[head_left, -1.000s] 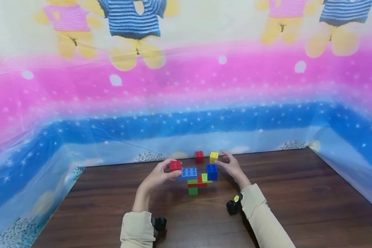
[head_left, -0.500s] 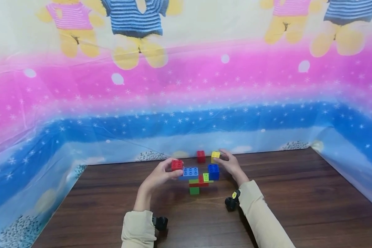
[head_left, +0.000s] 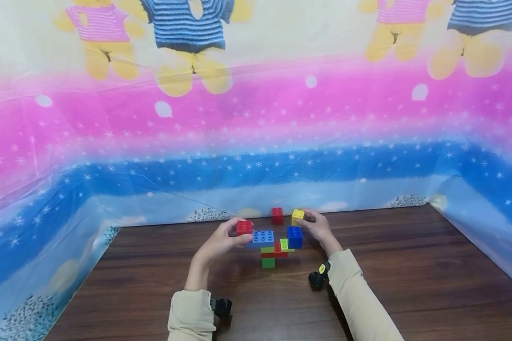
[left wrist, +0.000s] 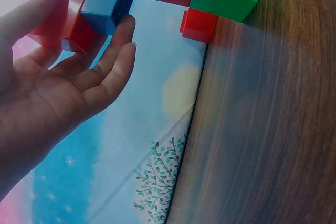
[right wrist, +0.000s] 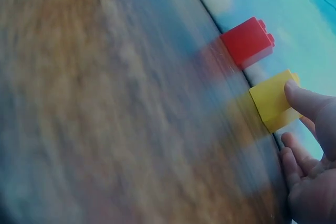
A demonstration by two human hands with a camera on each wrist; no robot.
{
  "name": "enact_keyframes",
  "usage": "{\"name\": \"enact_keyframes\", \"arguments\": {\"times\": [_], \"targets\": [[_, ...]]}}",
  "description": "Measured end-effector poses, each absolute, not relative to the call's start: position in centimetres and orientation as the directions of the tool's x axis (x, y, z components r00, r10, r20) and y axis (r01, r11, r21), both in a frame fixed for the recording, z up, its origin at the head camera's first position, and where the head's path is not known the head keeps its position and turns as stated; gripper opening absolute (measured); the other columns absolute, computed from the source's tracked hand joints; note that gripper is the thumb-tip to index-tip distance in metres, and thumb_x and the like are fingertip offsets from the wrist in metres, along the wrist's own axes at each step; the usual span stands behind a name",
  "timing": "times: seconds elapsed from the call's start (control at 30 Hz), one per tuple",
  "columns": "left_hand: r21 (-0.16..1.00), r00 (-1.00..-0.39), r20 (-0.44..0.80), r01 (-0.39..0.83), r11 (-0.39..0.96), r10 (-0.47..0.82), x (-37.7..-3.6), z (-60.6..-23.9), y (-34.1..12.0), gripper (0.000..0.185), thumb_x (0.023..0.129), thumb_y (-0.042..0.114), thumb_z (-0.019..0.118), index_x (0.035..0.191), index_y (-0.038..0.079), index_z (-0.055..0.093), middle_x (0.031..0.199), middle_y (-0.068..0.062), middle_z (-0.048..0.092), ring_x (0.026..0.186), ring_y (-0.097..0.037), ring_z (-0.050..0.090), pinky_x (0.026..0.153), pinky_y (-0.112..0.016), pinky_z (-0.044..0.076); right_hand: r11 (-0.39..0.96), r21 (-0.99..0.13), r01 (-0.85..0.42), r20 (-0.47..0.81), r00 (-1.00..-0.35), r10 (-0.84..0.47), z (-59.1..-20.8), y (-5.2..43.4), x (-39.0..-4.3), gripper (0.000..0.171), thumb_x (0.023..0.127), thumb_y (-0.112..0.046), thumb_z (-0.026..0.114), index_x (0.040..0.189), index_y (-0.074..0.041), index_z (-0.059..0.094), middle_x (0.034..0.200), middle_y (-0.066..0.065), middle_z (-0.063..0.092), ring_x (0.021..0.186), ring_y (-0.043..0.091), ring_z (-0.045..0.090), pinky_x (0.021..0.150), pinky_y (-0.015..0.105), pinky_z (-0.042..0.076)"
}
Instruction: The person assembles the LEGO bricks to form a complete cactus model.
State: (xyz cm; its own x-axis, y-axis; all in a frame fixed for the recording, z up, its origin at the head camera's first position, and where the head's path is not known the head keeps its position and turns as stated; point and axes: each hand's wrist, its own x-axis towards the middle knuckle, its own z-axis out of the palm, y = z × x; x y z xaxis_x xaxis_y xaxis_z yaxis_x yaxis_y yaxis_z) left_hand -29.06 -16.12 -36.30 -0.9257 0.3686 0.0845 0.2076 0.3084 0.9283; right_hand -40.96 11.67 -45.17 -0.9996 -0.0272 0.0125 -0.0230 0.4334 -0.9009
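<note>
My left hand (head_left: 221, 240) grips a red brick (head_left: 244, 227) on the left end of a built structure. Beside that brick lies a light blue brick (head_left: 263, 237), and in the left wrist view my fingertips reach under the blue one (left wrist: 107, 3). Below come lime and red pieces and a green brick (head_left: 268, 263) at the bottom. A dark blue brick (head_left: 295, 237) is at the structure's right side. My right hand (head_left: 319, 228) pinches a yellow brick (right wrist: 275, 100) between thumb and fingers, behind the dark blue one.
A loose red brick (head_left: 277, 215) stands near the table's back edge, left of the yellow brick. The brown wooden table (head_left: 264, 308) meets a patterned cloth backdrop (head_left: 256, 166) there. A small black camera (head_left: 317, 280) sits at the right wrist.
The right hand's fingers have closed in on the yellow brick, which now sits slightly tilted. The left hand keeps its grip on the red brick; the view has shifted a little.
</note>
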Motion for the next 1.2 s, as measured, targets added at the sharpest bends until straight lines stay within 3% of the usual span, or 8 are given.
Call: {"name": "enact_keyframes", "arguments": {"times": [0.23, 0.53, 0.83, 0.97, 1.2], "targets": [[0.928, -0.931, 0.083, 0.203, 0.314, 0.356, -28.9, -36.4, -16.2, 0.037, 0.088, 0.020, 0.064, 0.118, 0.002, 0.052, 0.098, -0.009, 0.058, 0.084, -0.016, 0.057, 0.082, -0.039, 0.053, 0.313, -0.950, -0.011, 0.002, -1.000, -0.030, -45.8, 12.6, -40.7, 0.051, 0.092, -0.028, 0.059, 0.138, -0.014, 0.044, 0.141, 0.019, 0.044, 0.128, 0.035, 0.045, 0.103, 0.047, 0.042], [0.937, -0.921, 0.072, 0.194, 0.292, 0.382, -28.9, -36.7, -15.9, 0.041, 0.088, 0.021, 0.063, 0.119, -0.002, 0.050, 0.101, -0.012, 0.058, 0.087, -0.015, 0.059, 0.087, -0.047, 0.052, -0.036, -0.999, 0.022, -0.019, -0.997, -0.078, -46.3, 14.8, -39.2, 0.053, 0.097, -0.018, 0.048, 0.144, -0.007, 0.027, 0.148, 0.020, 0.031, 0.136, 0.031, 0.034, 0.114, 0.042, 0.030], [0.927, -0.919, 0.084, 0.214, 0.307, 0.385, -28.9, -36.7, -15.9, 0.041, 0.088, 0.021, 0.064, 0.120, -0.001, 0.050, 0.102, -0.014, 0.057, 0.085, -0.014, 0.057, 0.083, -0.038, 0.053, -0.010, -0.999, 0.033, -0.032, -0.996, -0.078, -45.8, 14.7, -38.8, 0.053, 0.097, -0.018, 0.050, 0.144, -0.007, 0.028, 0.146, 0.021, 0.035, 0.135, 0.031, 0.037, 0.112, 0.041, 0.034], [0.924, -0.924, 0.083, 0.211, 0.317, 0.373, -28.9, -36.5, -16.0, 0.043, 0.088, 0.022, 0.064, 0.122, 0.001, 0.050, 0.105, -0.016, 0.058, 0.086, -0.014, 0.057, 0.081, -0.033, 0.053, -0.027, -0.999, 0.039, -0.037, -0.996, -0.080, -45.2, 14.3, -38.7, 0.058, 0.095, -0.025, 0.053, 0.144, -0.007, 0.028, 0.146, 0.019, 0.035, 0.134, 0.029, 0.038, 0.111, 0.039, 0.036], [0.923, -0.928, 0.089, 0.213, 0.321, 0.361, -28.9, -36.2, -16.1, 0.040, 0.089, 0.022, 0.063, 0.120, 0.002, 0.050, 0.105, -0.016, 0.057, 0.087, -0.014, 0.057, 0.085, -0.040, 0.053, -0.073, -0.997, -0.003, 0.014, -0.988, -0.153, -41.8, 13.6, -38.0, 0.064, 0.093, -0.034, 0.055, 0.146, -0.010, 0.028, 0.143, 0.019, 0.036, 0.126, 0.025, 0.046, 0.110, 0.039, 0.037]]}}
